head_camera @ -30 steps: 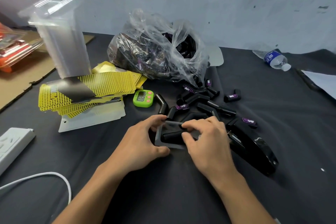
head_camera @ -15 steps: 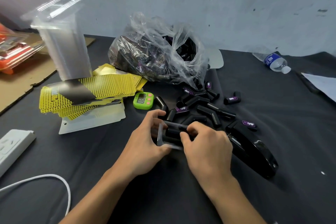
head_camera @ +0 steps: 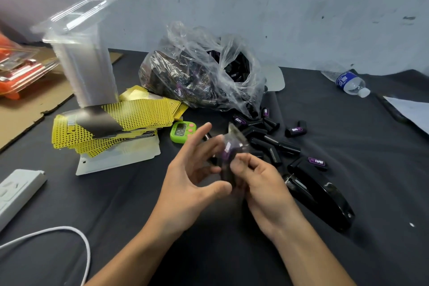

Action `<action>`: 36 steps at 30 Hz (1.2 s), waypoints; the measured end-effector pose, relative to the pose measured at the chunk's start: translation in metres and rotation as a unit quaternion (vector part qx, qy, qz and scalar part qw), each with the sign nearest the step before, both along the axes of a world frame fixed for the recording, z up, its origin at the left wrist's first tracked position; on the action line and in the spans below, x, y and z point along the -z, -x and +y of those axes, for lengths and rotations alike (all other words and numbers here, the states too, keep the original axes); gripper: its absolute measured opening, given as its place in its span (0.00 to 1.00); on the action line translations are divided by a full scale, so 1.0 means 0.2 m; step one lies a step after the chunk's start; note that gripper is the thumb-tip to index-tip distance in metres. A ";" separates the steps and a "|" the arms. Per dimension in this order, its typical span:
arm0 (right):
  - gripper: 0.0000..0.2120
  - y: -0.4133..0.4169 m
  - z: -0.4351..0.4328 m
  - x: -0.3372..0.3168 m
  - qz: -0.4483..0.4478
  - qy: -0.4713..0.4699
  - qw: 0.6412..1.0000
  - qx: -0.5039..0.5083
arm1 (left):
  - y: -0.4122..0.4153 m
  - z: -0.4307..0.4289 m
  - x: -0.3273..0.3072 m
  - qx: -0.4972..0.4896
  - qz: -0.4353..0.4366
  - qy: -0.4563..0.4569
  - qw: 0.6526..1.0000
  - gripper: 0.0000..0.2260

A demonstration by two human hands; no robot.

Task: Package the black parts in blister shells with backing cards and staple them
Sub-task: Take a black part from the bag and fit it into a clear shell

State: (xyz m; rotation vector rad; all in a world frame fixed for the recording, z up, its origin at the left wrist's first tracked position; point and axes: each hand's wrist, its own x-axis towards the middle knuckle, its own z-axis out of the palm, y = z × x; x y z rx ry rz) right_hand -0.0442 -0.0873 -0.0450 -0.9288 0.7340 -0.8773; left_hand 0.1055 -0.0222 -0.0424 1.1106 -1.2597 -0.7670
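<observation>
1. The left hand (head_camera: pixel 192 176) and the right hand (head_camera: pixel 262 183), pinching a blister shell (head_camera: pixel 234 144), fill the centre.
2. Right of them a black stapler (head_camera: pixel 325 195) bars our way.
3. Above, loose black parts (head_camera: pixel 269 139), a green timer (head_camera: pixel 182 131) and a clear bag (head_camera: pixel 197 76) crowd the cloth.
4. At upper left stand backing cards (head_camera: pixel 111 123) and a tall stack of shells (head_camera: pixel 86 65).
5. We see open black cloth (head_camera: pixel 120 202) at lower left, above the white cable (head_camera: pixel 60 228), and at far right below the water bottle (head_camera: pixel 351 82).

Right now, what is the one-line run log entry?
right hand: grips blister shell, black part inside | left hand: fingers straight, beside shell | backing cards: piled at left | stapler: untouched
</observation>
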 end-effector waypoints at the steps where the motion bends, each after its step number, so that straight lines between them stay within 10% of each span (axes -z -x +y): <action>1: 0.15 0.00 0.01 0.00 -0.036 -0.036 0.998 -0.029 | 0.01 0.00 0.00 0.007 -0.001 0.000 1.000 0.40; 13: 0.12 0.03 0.03 0.03 -0.119 -0.168 0.973 -0.108 | 0.00 0.00 0.00 -0.109 -0.222 -0.022 0.969 0.35; 20: 0.30 0.08 0.03 0.01 -0.112 -0.096 0.973 -0.180 | -0.05 0.00 -0.02 -0.110 -0.261 -0.024 0.959 0.37; 24: 0.21 0.05 0.05 0.02 -0.052 -0.059 0.992 -0.102 | -0.03 0.00 -0.01 -0.094 -0.312 -0.029 0.945 0.42; 30: 0.15 0.05 0.04 0.00 -0.010 -0.045 0.998 -0.031 | -0.09 0.00 -0.04 -0.042 -0.195 -0.073 0.977 0.52; 36: 0.07 0.05 0.02 0.00 -0.069 -0.104 0.992 0.009 | -0.17 -0.04 0.00 -0.075 0.136 -0.200 0.967 0.11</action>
